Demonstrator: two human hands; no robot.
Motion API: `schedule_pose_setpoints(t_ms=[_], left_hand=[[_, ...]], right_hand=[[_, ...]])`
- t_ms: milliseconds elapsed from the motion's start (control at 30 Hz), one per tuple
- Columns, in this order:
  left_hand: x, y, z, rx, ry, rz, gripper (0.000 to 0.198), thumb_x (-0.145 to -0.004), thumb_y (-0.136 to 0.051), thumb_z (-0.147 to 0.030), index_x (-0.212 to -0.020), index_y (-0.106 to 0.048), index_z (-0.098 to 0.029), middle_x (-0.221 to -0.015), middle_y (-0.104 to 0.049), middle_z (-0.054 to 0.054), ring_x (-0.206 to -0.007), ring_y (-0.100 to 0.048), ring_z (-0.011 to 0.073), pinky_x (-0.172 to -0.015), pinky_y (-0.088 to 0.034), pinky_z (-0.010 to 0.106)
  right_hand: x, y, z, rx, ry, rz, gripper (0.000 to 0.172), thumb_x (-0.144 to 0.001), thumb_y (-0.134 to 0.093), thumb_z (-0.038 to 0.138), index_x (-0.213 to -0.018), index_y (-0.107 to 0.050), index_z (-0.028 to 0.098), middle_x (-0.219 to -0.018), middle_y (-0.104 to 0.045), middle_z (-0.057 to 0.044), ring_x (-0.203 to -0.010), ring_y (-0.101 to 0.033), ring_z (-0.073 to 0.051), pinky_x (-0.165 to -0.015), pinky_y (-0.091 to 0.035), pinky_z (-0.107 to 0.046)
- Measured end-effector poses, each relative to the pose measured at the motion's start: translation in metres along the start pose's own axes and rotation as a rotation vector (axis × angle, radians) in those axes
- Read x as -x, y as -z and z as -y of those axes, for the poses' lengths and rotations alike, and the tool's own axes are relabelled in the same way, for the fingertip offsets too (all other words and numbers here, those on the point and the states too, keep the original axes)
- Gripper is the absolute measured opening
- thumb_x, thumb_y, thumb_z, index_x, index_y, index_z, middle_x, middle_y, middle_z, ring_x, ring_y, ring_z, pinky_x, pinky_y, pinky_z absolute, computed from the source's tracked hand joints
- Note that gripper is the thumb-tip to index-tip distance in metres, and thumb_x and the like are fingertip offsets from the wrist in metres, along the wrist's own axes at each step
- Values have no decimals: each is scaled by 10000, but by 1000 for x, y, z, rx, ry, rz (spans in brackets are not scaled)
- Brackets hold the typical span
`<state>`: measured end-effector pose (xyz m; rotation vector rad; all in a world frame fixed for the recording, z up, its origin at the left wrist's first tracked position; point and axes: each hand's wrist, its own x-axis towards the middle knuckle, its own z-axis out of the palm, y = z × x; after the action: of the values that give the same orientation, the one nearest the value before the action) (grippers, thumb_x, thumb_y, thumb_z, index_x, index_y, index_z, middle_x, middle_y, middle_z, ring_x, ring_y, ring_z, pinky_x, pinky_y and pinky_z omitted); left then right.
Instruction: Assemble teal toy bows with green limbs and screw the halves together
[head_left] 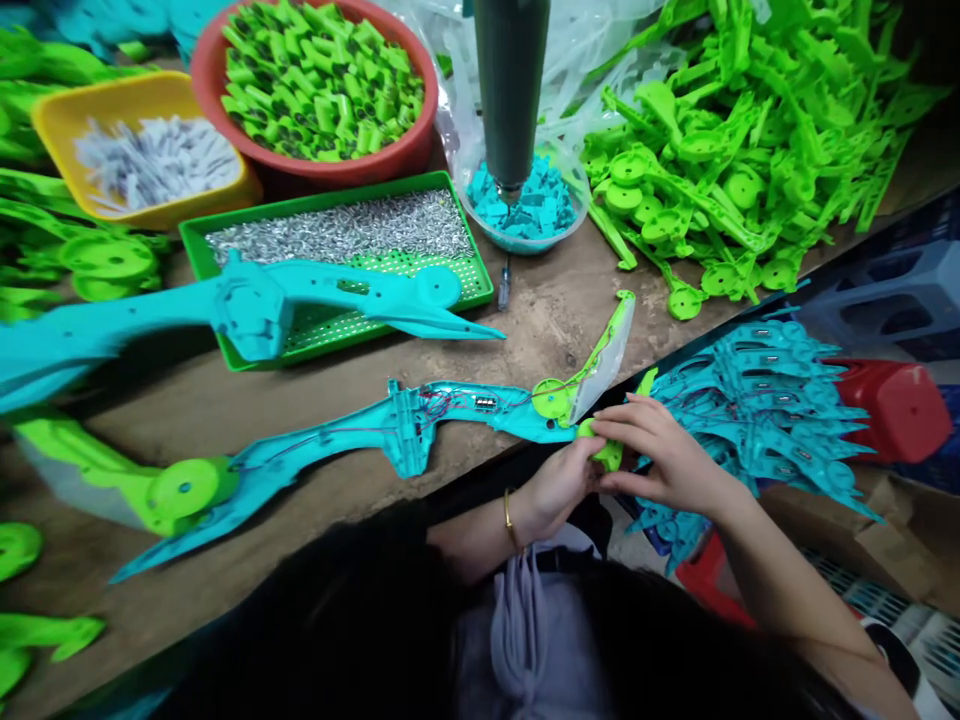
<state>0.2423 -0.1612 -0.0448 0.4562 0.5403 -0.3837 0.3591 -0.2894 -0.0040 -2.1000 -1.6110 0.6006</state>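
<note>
At the bench's front edge, my left hand [559, 487] pinches a small bright green plastic part [609, 455]. My right hand [667, 455] closes on the same part from the other side, with its fingers covering much of it. Just left of both hands lies an open blue plastic bow-shaped shell [330, 440] with thin wires inside. A green arm with a clear piece [600, 365] is set at its right end, and another green arm [184, 490] at its left. Behind it rests a second blue shell [337, 285], partly over the green tray.
A green tray [480, 290] of screws, a yellow bin [56, 125] of pale strips, a red bowl [300, 168] of green tubes and a clear bowl [517, 243] of blue pieces line the back. An electric screwdriver [512, 90] hangs above. Green arms [720, 170] and blue shells [757, 400] pile up right.
</note>
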Motion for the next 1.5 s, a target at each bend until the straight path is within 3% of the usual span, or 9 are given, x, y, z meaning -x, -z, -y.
schedule_pose_setpoints(t_ms=[367,433,533,633,767,1033,1133,1300,1500], left_hand=[[18,4,-15,-359,1,153,558,-866,-373,-637,-922,-620,-140,-841,-647,83,-719,-601,163,-664,-487,300],[36,12,-24,-796,-230,129,531,-879,-428,-604,-1007,-644,-137,-891,-668,93,-753,-612,174,-696,-504,321],[54,35,-40,-1463,-862,-257,385,-879,-561,-432,-1109,-642,-134,-1070,-675,133,-1024,-597,252,-934,-462,420],[53,57,-50,-1874,-1126,-550,484,-858,-601,-431,-1201,-593,-88,-1190,-635,176,-1171,-522,322,-1042,-376,514],[44,65,-54,-2037,-1078,-602,600,-859,-561,-529,-1263,-550,-85,-1243,-609,163,-1196,-498,324,-1098,-298,546],[24,40,-52,-2062,-1044,-481,670,-874,-478,-600,-1272,-541,-64,-1272,-586,179,-1214,-486,316,-1103,-289,515],[14,27,-50,-2113,-976,-473,752,-855,-494,-622,-1319,-487,-30,-1313,-550,200,-1220,-478,315,-1098,-301,490],[5,20,-54,-2197,-859,-453,762,-808,-582,-608,-1292,-507,-24,-1190,-605,182,-1116,-534,308,-1006,-386,424],[3,24,-55,-2220,-854,-471,762,-832,-519,-632,-1292,-503,-25,-1169,-597,176,-1074,-535,308,-944,-409,410]], right_hand=[[3,11,-1,26,-86,20,482,-852,-598,346,-1309,-473,259,-1188,-621,-103,-1099,-578,-238,-924,-486,-422],[5,26,-6,66,-125,-58,530,-844,-607,349,-1341,-451,256,-1193,-604,-111,-1102,-568,-251,-926,-475,-428],[-2,39,-11,152,-115,-224,632,-818,-631,368,-1395,-406,243,-1214,-567,-132,-1126,-537,-286,-978,-421,-483],[-22,34,-10,208,-19,-252,639,-816,-629,360,-1402,-395,257,-1210,-565,-118,-1152,-522,-285,-1088,-286,-550],[-43,15,-18,240,27,-185,604,-838,-598,395,-1390,-399,252,-1224,-577,-106,-1171,-524,-264,-1123,-229,-549],[-87,25,-74,470,-105,-416,492,-856,-553,413,-1321,-489,265,-1357,-517,-105,-1301,-417,-319,-1114,-201,-582],[-103,27,-70,470,-123,-403,409,-867,-538,352,-1267,-531,266,-1399,-475,-101,-1328,-368,-330,-1094,-204,-587],[-86,15,-40,256,-140,-275,165,-882,-531,329,-921,-643,212,-950,-608,-81,-953,-557,-235,-842,-416,-408],[-70,9,-33,185,-171,-143,145,-878,-552,312,-957,-641,229,-893,-589,-47,-904,-551,-213,-826,-392,-385]])
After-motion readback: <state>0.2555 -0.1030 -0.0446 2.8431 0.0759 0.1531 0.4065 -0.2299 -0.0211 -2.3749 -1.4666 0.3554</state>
